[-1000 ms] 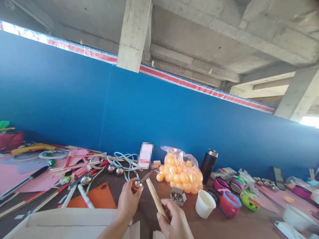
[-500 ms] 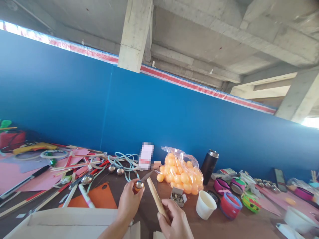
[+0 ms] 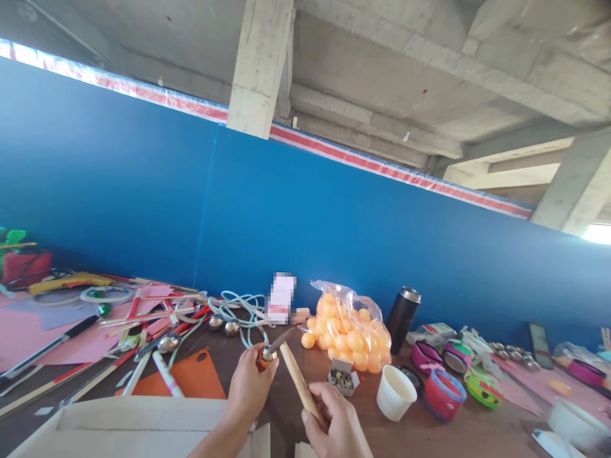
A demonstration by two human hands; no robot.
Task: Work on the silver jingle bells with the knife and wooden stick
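My left hand is closed around a small orange object with a shiny silver ball at its top. A dark pointed blade rises from beside the ball; where it joins is hidden. My right hand grips a light wooden stick, tilted up and to the left, its upper end close to the blade. Just beyond my right hand stands a small open box of metal bits. A plastic bag of orange balls lies behind it.
A white paper cup, a black bottle and coloured tape rolls stand to the right. At left are an orange sheet, pens, sticks and pink paper. Cardboard lies in front; a blue partition rises behind.
The view has shifted very slightly. My left hand has turned the silver ball and orange piece a little. My right hand holds the stick almost as before.
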